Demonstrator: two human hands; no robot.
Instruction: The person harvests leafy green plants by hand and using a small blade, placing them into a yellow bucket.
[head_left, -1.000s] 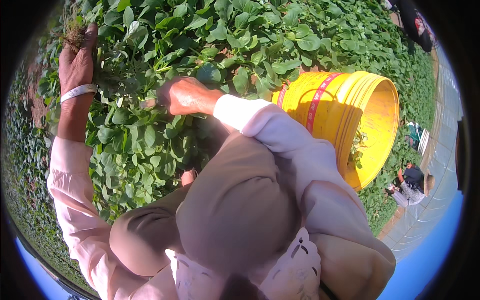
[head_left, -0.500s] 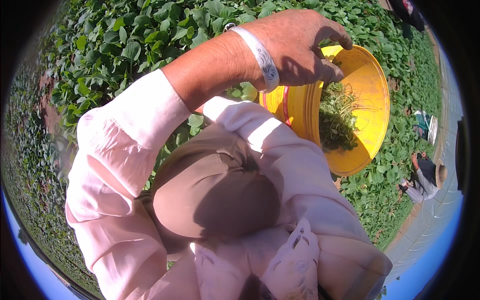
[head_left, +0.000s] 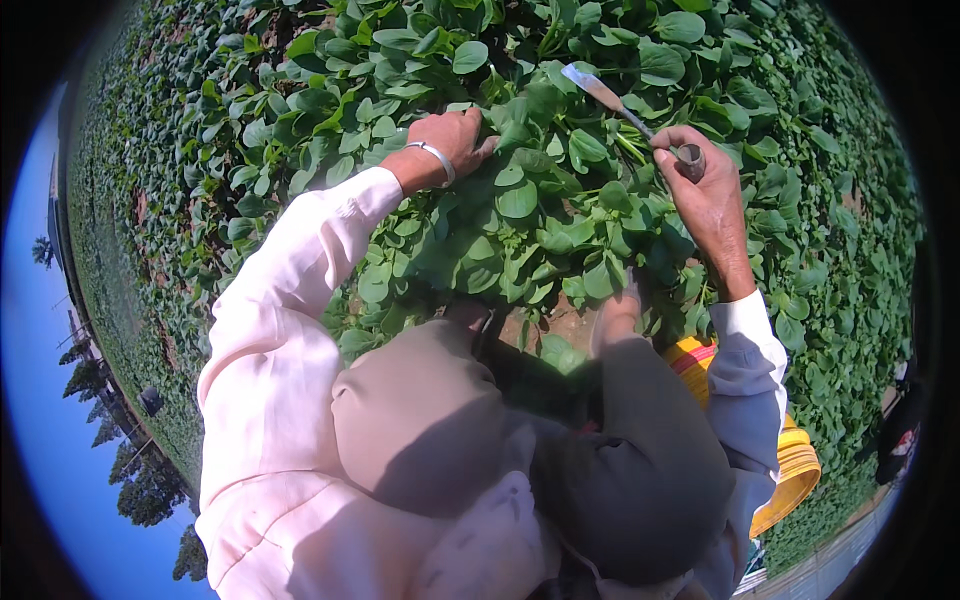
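Observation:
My left hand [head_left: 447,140], with a silver bangle at its wrist, reaches into the leafy green plants [head_left: 515,195]. Thumb and forefinger are apart, and leaves hide some of the fingertips; nothing shows between them. On the right, my right hand [head_left: 710,195] is closed round the tube-like handle of a small flat-bladed hand weeder [head_left: 635,120]. Its thin shank slants up and left, and the pale blade lies over the leaves. Beside my right forearm stands a yellow bucket [head_left: 795,465], mostly covered by my sleeve; its contents are hidden.
My bent knees [head_left: 430,410] are close below the plants. A patch of brown soil [head_left: 550,325] shows between my feet. Dense rows of the same plants spread to both sides. Trees [head_left: 145,485] stand far off at the left, and pale sheeting [head_left: 840,555] lies at the lower right.
My left hand has left the yellow bucket's mouth and moved left to the plants. My right hand and the hand weeder have come into view. The bucket now appears lower, behind my right arm.

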